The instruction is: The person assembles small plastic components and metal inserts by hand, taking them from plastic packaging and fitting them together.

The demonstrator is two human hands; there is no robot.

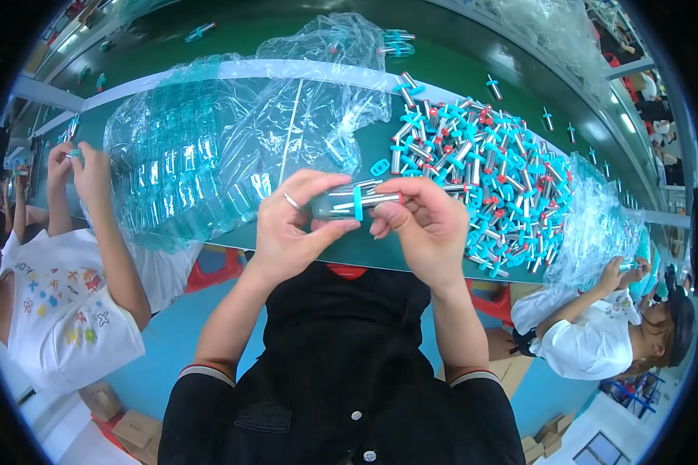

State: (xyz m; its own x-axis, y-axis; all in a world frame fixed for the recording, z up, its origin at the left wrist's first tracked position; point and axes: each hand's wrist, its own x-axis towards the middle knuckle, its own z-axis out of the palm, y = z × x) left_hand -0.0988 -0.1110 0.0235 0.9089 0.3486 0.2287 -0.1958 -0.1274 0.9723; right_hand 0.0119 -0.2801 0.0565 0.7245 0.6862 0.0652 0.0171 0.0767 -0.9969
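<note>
In front of my chest, my left hand (291, 225) is closed around a clear plastic container (324, 204), thumb below and fingers above. My right hand (430, 225) pinches the red-tipped end of a metal rod piece (384, 199) with a teal collar. The rod's other end seems to lie inside the container, and the collar sits at the container's mouth. Just beyond my hands, a teal oval ring (379, 167) rests on the green table. A large heap of similar rod pieces (504, 170) spreads beside my right hand.
Left of centre, a clear plastic bag (240, 116) covers rows of clear containers (178, 147). More clear wrap (601, 232) lies right of the heap. Beyond a pale rail runs a green conveyor (457, 50) with scattered pieces. Co-workers sit at both sides, their hands (93, 174) holding small parts.
</note>
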